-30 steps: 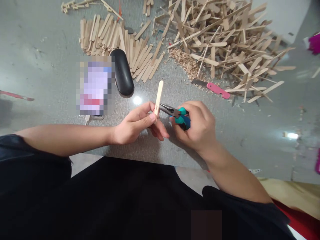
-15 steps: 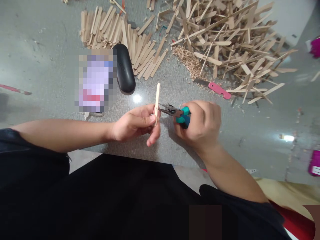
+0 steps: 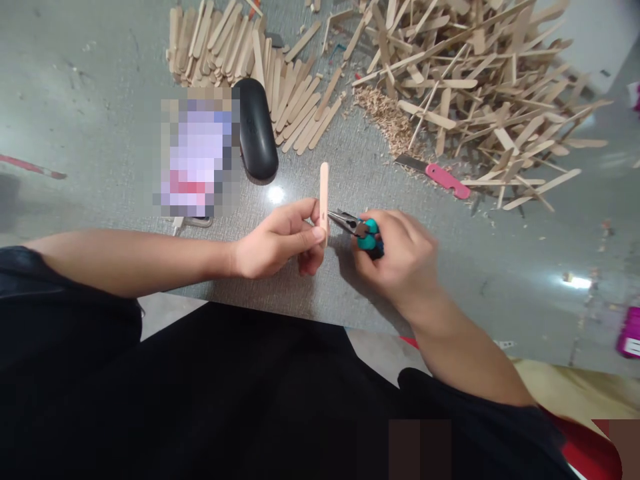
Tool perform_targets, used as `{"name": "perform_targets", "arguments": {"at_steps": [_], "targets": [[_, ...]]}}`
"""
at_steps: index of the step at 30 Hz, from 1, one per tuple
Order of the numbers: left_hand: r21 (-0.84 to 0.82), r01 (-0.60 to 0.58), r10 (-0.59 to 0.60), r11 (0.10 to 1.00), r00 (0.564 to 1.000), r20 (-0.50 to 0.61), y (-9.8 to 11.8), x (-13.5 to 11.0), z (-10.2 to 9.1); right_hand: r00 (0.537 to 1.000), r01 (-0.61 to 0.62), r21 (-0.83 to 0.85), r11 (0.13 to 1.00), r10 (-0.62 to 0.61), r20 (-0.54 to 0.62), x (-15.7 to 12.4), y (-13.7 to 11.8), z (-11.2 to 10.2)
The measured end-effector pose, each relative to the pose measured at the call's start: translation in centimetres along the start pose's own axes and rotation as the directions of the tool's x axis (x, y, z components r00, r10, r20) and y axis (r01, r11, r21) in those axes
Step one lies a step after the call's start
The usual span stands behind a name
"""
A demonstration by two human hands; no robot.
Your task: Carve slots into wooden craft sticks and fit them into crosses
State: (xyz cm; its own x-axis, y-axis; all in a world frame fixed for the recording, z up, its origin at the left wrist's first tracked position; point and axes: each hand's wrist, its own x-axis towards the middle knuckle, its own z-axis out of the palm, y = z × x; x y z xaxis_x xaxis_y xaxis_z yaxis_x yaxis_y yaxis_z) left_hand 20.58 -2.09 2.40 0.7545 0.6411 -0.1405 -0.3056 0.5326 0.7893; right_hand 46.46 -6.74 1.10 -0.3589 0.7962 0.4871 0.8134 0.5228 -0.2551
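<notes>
My left hand (image 3: 283,240) pinches a wooden craft stick (image 3: 324,187) near its lower end and holds it upright over the table. The stick has small dark marks around its middle. My right hand (image 3: 400,250) is wrapped round the teal handles of needle-nose pliers (image 3: 350,223). The jaws point left and their tips meet the stick's right edge, just above my left thumb. Whether the tips grip the wood, I cannot tell.
Behind my hands lie a black case (image 3: 257,130), a blurred-out phone (image 3: 197,157) with a cable, and rows of craft sticks (image 3: 220,43). To the right are a large heap of sticks (image 3: 480,87), wood shavings (image 3: 385,117) and a pink-handled knife (image 3: 447,181).
The pliers' jaws have closed up and their tips now meet the stick. The stick has turned so its broad face shows more. The whole view has shifted slightly.
</notes>
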Motion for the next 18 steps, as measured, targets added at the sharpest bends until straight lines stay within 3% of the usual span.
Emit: {"name": "perform_targets", "arguments": {"at_steps": [3,6,10,14,18], "targets": [[0.064,-0.075,0.082,0.995,0.989,-0.119,-0.3,0.3,-0.4,0.997,-0.024,0.047,0.999,0.02,0.077,0.1,0.7,-0.8],[0.121,-0.269,0.293,0.955,0.919,-0.264,-0.6,0.8,-0.7,0.987,-0.025,0.139,0.99,0.002,0.162,0.3,1.2,-1.6],[0.218,-0.381,0.43,0.898,0.864,-0.263,-0.4,1.3,-0.5,0.98,-0.01,0.228,0.974,-0.036,0.197,0.7,1.6,-2.3],[0.201,-0.349,0.394,0.915,0.879,-0.269,-0.2,1.5,-0.5,0.97,-0.022,0.235,0.972,-0.036,0.239,1.2,2.1,-2.6],[0.042,-0.253,0.254,0.967,0.922,-0.291,-0.2,1.5,-0.4,0.967,-0.021,0.255,0.967,-0.045,0.25,1.3,2.1,-2.4]]}}
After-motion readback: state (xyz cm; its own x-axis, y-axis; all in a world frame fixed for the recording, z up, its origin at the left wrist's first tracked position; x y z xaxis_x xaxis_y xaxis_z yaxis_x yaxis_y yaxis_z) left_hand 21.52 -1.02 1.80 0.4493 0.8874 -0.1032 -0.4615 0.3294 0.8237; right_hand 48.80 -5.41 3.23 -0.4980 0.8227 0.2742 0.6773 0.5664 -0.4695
